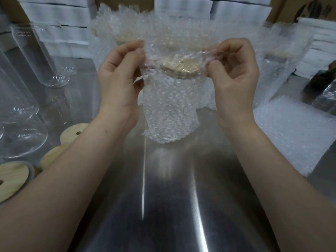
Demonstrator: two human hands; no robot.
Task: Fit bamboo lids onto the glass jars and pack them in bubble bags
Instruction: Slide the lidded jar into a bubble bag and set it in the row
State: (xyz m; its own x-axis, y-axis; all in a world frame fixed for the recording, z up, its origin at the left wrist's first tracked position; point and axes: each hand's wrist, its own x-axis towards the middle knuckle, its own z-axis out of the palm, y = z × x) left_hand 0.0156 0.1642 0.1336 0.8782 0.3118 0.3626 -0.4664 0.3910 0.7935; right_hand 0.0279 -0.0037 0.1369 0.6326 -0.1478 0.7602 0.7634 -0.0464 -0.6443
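A glass jar topped with a round bamboo lid (181,67) stands inside a bubble bag (171,110) at the centre of the steel table. My left hand (120,75) pinches the bag's open top edge on the left. On the right my right hand (234,70) pinches the same edge. The bag's mouth is stretched between both hands just above the lid. The jar's glass is hidden by the bubble wrap.
Bare glass jars (43,57) stand at the left. Loose bamboo lids (13,178) lie at the near left. Several bagged jars (127,33) crowd behind. A flat stack of bubble bags (294,135) lies at the right. White boxes line the back.
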